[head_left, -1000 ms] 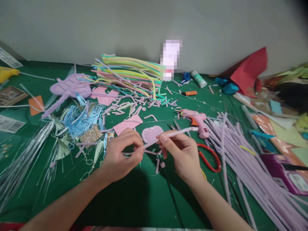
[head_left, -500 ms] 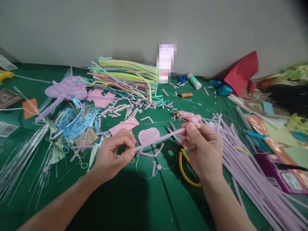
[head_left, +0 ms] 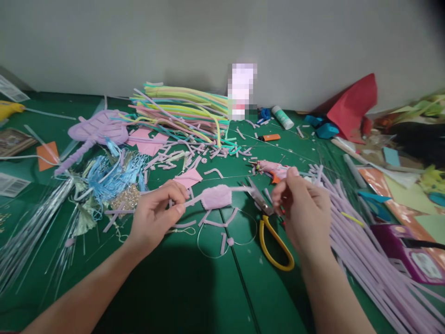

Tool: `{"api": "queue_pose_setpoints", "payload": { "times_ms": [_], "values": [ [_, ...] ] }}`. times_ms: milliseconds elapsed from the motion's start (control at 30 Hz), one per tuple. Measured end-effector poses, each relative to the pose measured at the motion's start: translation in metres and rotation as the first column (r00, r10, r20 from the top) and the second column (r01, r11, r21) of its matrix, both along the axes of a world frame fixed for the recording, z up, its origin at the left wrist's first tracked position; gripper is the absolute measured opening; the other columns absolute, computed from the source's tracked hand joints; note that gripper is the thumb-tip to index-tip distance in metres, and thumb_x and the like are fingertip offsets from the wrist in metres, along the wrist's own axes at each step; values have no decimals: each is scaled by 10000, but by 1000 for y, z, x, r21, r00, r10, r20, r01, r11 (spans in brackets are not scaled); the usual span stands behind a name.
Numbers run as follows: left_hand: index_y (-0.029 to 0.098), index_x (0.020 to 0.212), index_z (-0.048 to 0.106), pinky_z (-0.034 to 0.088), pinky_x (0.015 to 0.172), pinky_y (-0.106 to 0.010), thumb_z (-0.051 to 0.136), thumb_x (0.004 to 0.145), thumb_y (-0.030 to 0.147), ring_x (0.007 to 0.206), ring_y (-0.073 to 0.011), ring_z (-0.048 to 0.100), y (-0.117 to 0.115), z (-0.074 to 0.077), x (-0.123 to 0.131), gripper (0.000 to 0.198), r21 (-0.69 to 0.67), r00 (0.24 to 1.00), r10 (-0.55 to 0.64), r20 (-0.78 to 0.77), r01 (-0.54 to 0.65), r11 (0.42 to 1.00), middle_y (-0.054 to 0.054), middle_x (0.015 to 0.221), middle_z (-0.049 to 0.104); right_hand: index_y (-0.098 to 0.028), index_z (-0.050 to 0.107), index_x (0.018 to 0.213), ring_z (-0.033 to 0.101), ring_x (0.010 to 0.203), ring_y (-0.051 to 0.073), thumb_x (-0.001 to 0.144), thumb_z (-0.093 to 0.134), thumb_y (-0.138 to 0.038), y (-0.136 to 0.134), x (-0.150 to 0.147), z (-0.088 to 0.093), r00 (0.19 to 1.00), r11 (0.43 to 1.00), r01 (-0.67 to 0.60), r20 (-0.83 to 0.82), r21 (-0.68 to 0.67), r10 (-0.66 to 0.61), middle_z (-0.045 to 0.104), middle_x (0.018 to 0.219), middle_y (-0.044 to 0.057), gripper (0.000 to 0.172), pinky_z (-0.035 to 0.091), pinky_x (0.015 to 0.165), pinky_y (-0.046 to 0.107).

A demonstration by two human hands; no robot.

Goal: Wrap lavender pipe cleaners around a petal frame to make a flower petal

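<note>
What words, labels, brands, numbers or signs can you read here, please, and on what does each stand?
No words or numbers are legible.
Tube: print too small.
Upper-left label: barcode-like bars; print too small.
Lower-left label: likewise.
Purple case: markings blurred.
Pixelated patch: nothing readable.

1. At two o'clock I see an orange lighter [head_left: 271, 138] and a red sheet [head_left: 358, 109].
2. At four, a purple case [head_left: 389, 246].
3. At nine, blue tassels [head_left: 116, 178] and an orange card [head_left: 47, 156].
4. Near twelve, a pale upright object [head_left: 241, 86], too pixelated for me to name.
</note>
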State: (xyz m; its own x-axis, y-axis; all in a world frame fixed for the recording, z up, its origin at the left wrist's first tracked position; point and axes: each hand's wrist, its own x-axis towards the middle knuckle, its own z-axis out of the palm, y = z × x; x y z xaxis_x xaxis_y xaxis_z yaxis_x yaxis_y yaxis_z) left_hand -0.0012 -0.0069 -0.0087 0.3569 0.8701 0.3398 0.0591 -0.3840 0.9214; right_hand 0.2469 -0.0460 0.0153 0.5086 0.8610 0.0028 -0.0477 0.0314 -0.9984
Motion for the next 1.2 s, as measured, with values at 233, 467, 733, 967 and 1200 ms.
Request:
{"api": "queue_pose_setpoints", "payload": {
  "times_ms": [233,467,733,967,1200],
  "values": [
    [218,661,535,441,736,-374,508,842,158,783,-203,535,-2,0,3,192,-57,1000,-18,17,19,998,-31,721,542,-230,701,972,630,752,174,935,476,-535,-5,-5,-2,876,985,-154,472,84,96,705,923,59,381,484,615,306],
    [204,657,538,425,725,-320,534,816,128,801,-182,543,-9,8,9,176,-104,996,-55,-68,48,993,-8,717,533,-255,700,994,584,1079,264,842,697,-218,-11,-31,-3,469,905,-393,882,162,45,747,906,15,157,409,927,453],
    [198,868,640,433,662,-290,493,922,280,763,-163,580,-7,7,18,177,-20,888,110,-447,-133,991,-19,833,643,-218,690,832,631,783,199,882,609,-215,-6,2,0,361,909,-348,862,-231,357,722,794,7,95,439,728,349],
    [176,1109,607,452,808,-355,494,920,250,953,-221,584,-5,-12,22,233,119,739,135,-660,-75,990,-54,963,678,-218,704,821,624,699,187,888,550,-212,-12,31,3,249,822,-244,786,-514,565,694,814,34,168,457,624,302],
    [201,1135,584,446,867,-423,534,896,273,1018,-254,561,-7,-12,32,255,92,721,125,-681,-85,992,-71,1087,664,-211,703,903,644,700,205,866,608,-186,-12,11,-4,239,848,-177,814,-500,530,712,798,24,105,449,615,306]
  ]
}}
